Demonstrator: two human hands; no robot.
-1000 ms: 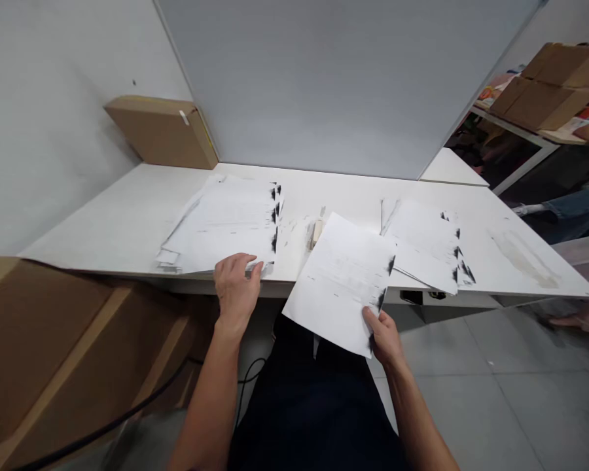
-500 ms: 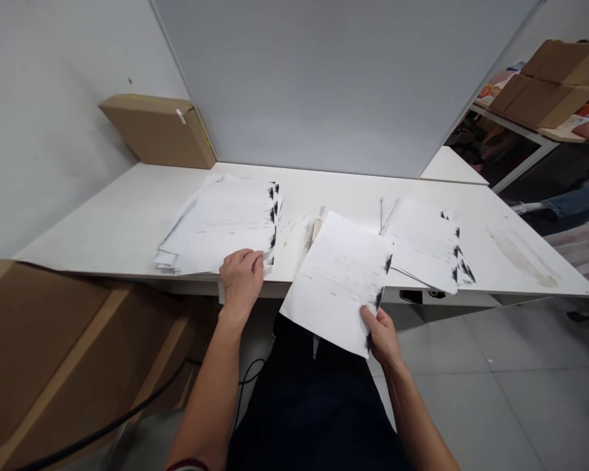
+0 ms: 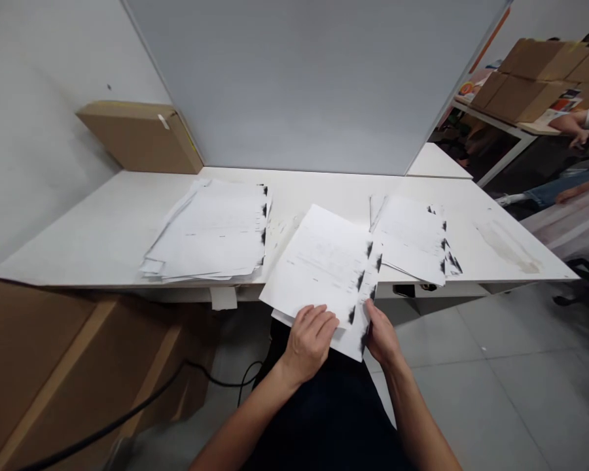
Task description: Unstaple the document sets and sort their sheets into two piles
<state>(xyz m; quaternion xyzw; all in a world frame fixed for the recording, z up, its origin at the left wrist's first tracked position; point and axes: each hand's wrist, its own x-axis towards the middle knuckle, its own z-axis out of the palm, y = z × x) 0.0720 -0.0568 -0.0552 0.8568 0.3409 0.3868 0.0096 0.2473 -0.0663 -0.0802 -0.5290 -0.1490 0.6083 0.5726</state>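
Note:
My left hand (image 3: pixel 311 340) is closed on the lower edge of a printed sheet of paper (image 3: pixel 319 261), which has black smudges along its right edge. That sheet lies over a second sheet (image 3: pixel 349 341), set slightly askew beneath it. My right hand (image 3: pixel 383 332) grips the lower sheet at its right edge, thumb on top. To the left lies a loose stack of similar papers (image 3: pixel 211 229) on the white table (image 3: pixel 69 229). A smaller, fanned-out pile of papers (image 3: pixel 410 232) rests to the right of the held sheets.
A cardboard box (image 3: pixel 137 137) leans at the back left against a grey panel (image 3: pixel 285 85). Large cardboard (image 3: pixel 29 366) and a black cable (image 3: pixel 127 415) are below left. Another person's hand (image 3: pixel 576 131) shows far right near stacked boxes (image 3: pixel 530 78).
My left hand has moved from the left stack to the right, bringing a sheet over the one in my right hand. The view has shifted slightly.

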